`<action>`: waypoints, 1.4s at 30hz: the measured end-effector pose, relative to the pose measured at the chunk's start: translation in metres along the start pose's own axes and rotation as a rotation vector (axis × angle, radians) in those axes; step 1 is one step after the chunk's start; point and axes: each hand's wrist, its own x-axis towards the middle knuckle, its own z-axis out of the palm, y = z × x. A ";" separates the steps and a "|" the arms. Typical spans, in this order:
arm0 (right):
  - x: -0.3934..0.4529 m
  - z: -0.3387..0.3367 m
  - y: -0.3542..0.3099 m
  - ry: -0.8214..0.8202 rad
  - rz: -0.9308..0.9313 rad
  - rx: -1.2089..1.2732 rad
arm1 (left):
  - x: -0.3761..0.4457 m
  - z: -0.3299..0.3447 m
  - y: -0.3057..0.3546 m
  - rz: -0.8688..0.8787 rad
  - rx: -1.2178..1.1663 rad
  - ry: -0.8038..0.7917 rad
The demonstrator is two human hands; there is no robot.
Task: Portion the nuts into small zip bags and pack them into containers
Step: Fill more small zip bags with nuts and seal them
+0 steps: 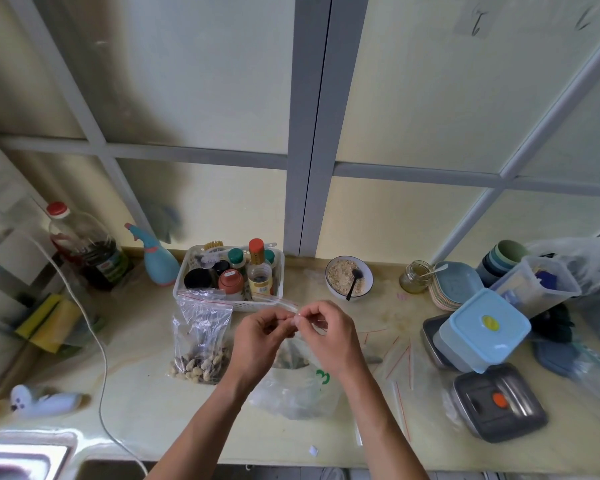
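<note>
Head view: zip bag (293, 351) behind hands

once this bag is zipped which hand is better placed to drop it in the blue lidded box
Right, probably. The right hand pinches the small bag's top alongside the left hand, and the blue lidded box sits on the right side of the counter, so the left would reach across.
</note>
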 end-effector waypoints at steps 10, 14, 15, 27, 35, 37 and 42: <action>0.002 0.010 0.005 0.115 0.140 -0.060 | -0.002 0.006 -0.007 -0.033 0.047 0.009; 0.003 0.017 0.005 0.225 0.077 -0.169 | -0.003 0.012 -0.012 -0.044 0.047 0.010; 0.002 0.018 0.005 0.245 0.072 -0.168 | -0.003 0.013 -0.012 -0.040 0.052 0.009; 0.003 0.000 0.005 0.005 0.236 0.006 | -0.004 0.009 -0.004 -0.058 0.063 0.014; 0.001 0.011 0.004 0.219 0.316 -0.007 | -0.007 0.018 0.001 -0.040 0.084 -0.029; 0.002 0.012 0.006 0.260 0.288 -0.047 | -0.008 0.019 0.002 -0.038 0.081 -0.036; 0.000 0.005 0.000 0.272 0.187 -0.226 | -0.006 0.014 0.002 -0.020 0.104 -0.015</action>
